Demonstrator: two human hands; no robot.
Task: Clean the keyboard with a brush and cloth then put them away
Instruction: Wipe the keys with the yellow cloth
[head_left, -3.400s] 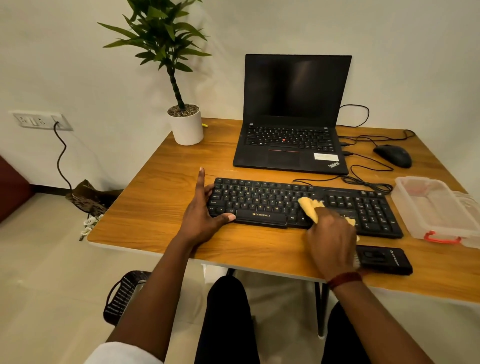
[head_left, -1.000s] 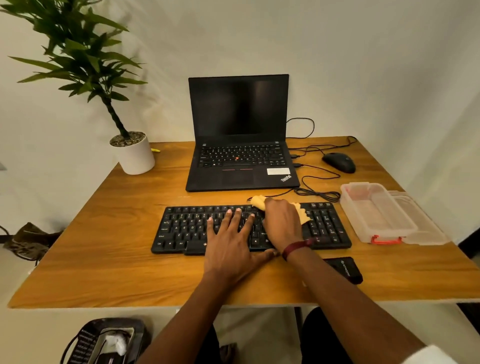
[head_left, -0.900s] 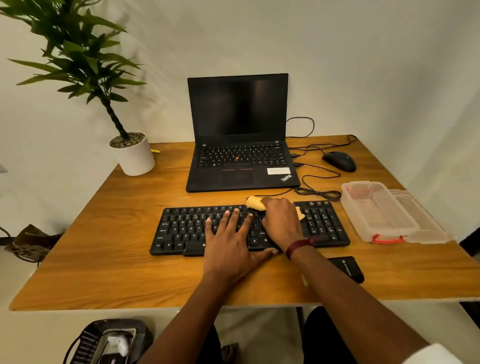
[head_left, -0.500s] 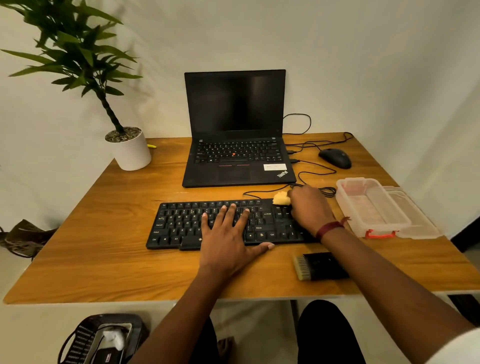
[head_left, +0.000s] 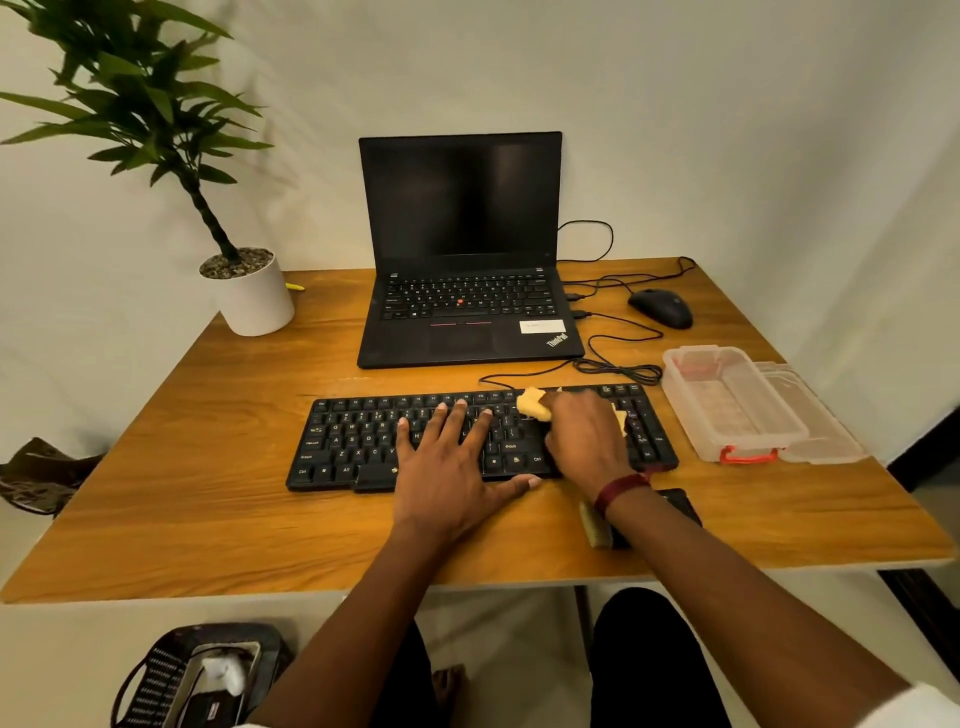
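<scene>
A black keyboard (head_left: 358, 441) lies across the middle of the wooden desk (head_left: 208, 509). My left hand (head_left: 449, 467) rests flat on its middle keys, fingers spread, thumb at the front edge. My right hand (head_left: 587, 441) presses a yellow cloth (head_left: 532, 404) onto the keys right of centre; the cloth sticks out on both sides of the hand. A black brush (head_left: 597, 527) with pale bristles lies on the desk in front of the keyboard, mostly hidden under my right wrist.
An open black laptop (head_left: 462, 312) stands behind the keyboard, with cables and a black mouse (head_left: 660, 307) to its right. A clear plastic box (head_left: 727, 405) and its lid (head_left: 821, 421) sit at the right edge. A potted plant (head_left: 249, 291) is at the back left.
My right hand has slid the cloth back to the left along the keyboard from the far right end. The left hand stays flat on the keys.
</scene>
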